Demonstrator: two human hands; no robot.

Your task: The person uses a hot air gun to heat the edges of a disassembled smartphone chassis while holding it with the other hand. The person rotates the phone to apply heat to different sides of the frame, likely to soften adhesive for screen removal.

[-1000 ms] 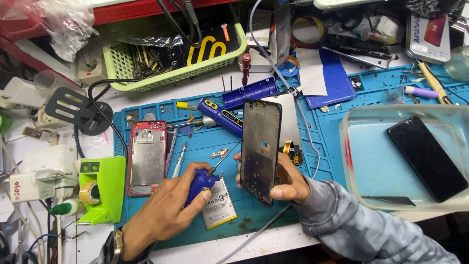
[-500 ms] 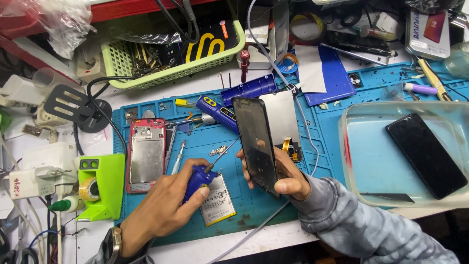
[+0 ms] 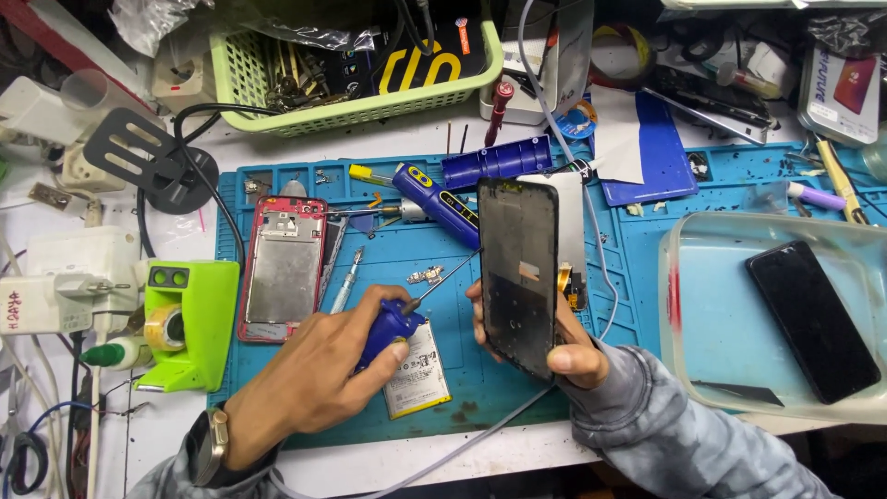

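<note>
Lower centre: left hand clenched around blue screwdriver, tip at phone frame, which right hand pinches upright. Battery already out on mat. Upper left: red phone, opened, unassembled. Reassembly apparently remains.

A white worktop carries a blue repair mat across its middle. On the mat lie a red phone frame toward its left edge, a white battery near its front edge and a blue electric screwdriver near its back edge. A clear plastic tray sits at the right; a green basket stands along the worktop's back edge, a green tape dispenser left of the mat
</note>
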